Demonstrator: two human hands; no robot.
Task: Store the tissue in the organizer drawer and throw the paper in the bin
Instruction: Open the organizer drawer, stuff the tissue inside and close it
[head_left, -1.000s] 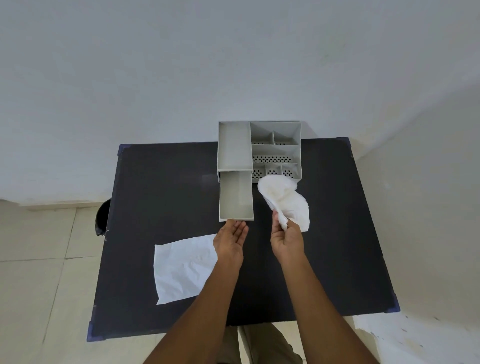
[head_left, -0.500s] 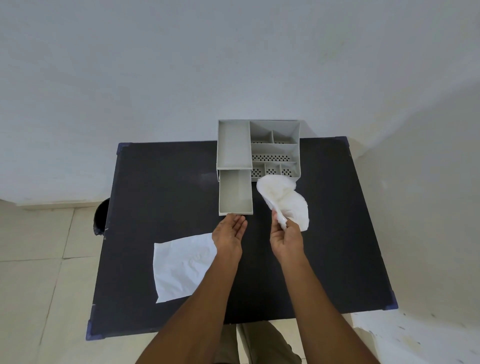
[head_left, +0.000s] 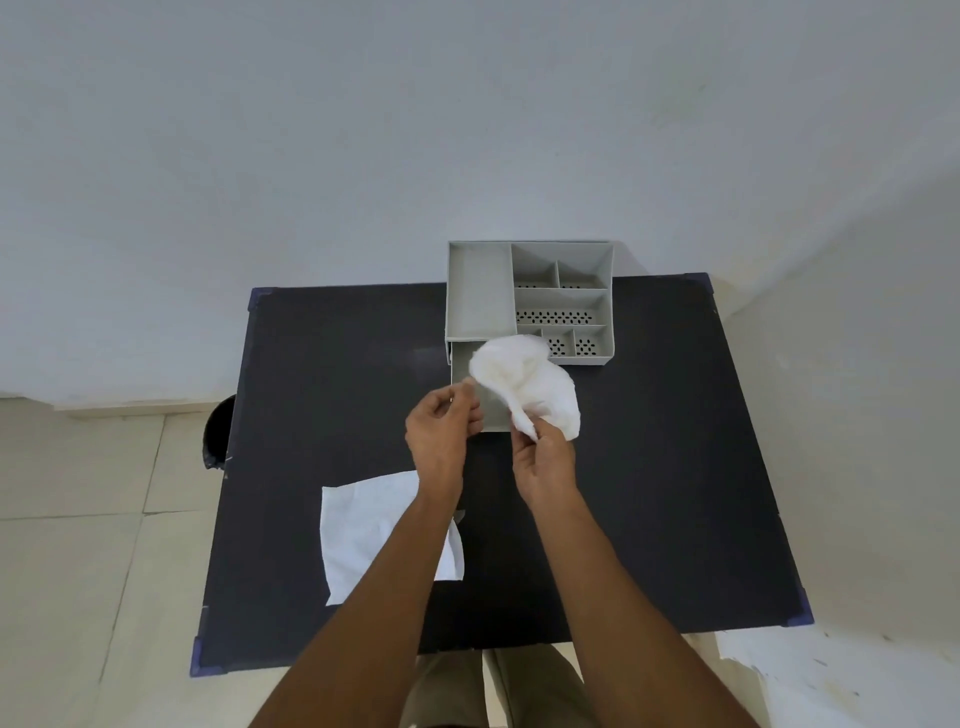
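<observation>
While the person is standing at the black table (head_left: 649, 467), the head view is showing both bare arms reaching forward over it. The right hand (head_left: 545, 467) is pinching the white tissue (head_left: 530, 384) at its lower corner, fingers closed on it, and the tissue is hanging puffed up in the air above the pulled-out drawer (head_left: 491, 415) of the grey organizer (head_left: 478, 291), covering most of the drawer and the organizer's front left edge. The left hand (head_left: 441, 431) is sitting just left of the tissue with fingers curled toward the thumb; its fingertips are right at the tissue's left edge, but whether they are gripping it cannot be told. The organizer is standing at the far edge of the table against the wall, with one long tray on its left and smaller perforated compartments on its right. The white paper (head_left: 363, 525) is lying flat on the near left part of the table, partly hidden under the left forearm. The dark bin (head_left: 218, 431) is peeking out on the floor beyond the table's left edge.
</observation>
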